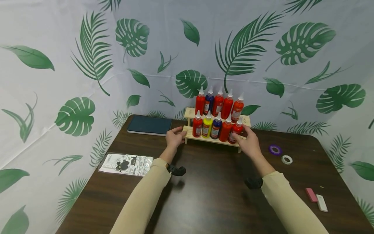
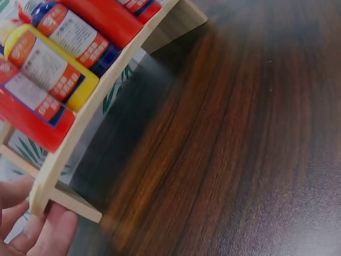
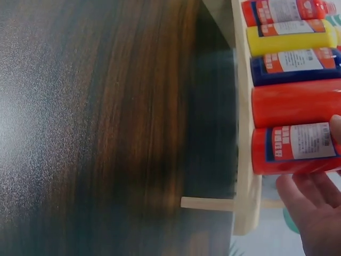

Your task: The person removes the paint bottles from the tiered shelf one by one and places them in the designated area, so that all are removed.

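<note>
A two-tier wooden rack [image 1: 190,131] holds a row of paint bottles on each step, mostly red with some dark blue and one yellow bottle [image 1: 207,126]. My left hand [image 1: 174,138] grips the left end of the lower step. In the left wrist view its fingers [image 2: 56,229] curl under the rack's board [image 2: 64,149], beside the leg. On the far right of that step, my right hand [image 1: 249,143] holds a red paint bottle [image 3: 298,149], thumb on the front and fingers round its outer side. The bottle stands upright with its base on the step.
A dark notebook [image 1: 150,125] lies at the back left, with a packaged ruler set [image 1: 125,164] in front of it. Purple tape [image 1: 275,149] and white tape [image 1: 287,159] rolls lie to the right. Nearer are a pink eraser [image 1: 311,195] and a white eraser [image 1: 322,203].
</note>
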Demonstrator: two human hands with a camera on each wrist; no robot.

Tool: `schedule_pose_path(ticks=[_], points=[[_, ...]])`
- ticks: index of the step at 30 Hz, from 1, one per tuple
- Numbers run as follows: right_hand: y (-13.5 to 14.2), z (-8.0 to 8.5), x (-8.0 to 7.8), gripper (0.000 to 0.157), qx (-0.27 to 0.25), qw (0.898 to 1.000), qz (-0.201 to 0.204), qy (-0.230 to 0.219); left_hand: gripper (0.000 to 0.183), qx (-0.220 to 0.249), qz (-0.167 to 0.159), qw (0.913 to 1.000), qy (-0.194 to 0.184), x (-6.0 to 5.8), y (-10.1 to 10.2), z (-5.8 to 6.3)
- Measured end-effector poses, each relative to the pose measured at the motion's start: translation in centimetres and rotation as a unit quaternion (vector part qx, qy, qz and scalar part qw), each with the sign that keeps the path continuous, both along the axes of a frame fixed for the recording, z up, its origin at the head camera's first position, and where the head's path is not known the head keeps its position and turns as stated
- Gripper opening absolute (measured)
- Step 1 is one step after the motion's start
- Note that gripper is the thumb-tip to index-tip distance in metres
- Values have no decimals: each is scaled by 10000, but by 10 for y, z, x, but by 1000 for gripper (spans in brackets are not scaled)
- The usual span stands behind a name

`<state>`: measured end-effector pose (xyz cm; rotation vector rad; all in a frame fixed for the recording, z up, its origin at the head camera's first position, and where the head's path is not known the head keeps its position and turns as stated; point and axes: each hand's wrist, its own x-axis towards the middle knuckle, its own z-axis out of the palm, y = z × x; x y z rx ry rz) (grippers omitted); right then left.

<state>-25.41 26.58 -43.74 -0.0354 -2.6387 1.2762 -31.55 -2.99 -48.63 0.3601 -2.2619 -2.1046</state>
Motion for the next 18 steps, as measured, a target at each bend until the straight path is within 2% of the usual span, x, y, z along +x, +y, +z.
schedule_pose_path(ticks=[5, 12, 18], points=[[-1, -1, -1, 61, -76, 9999, -30, 71, 35, 328, 88, 9992, -188, -2, 0, -3], [1, -7, -2, 59, -222, 9996, -118, 143, 37, 684, -105, 9969, -361, -4, -1, -5], [5, -5, 7, 57, -464, 9985, -96, 271, 39, 799, -217, 9943, -669, -7, -6, -2]])
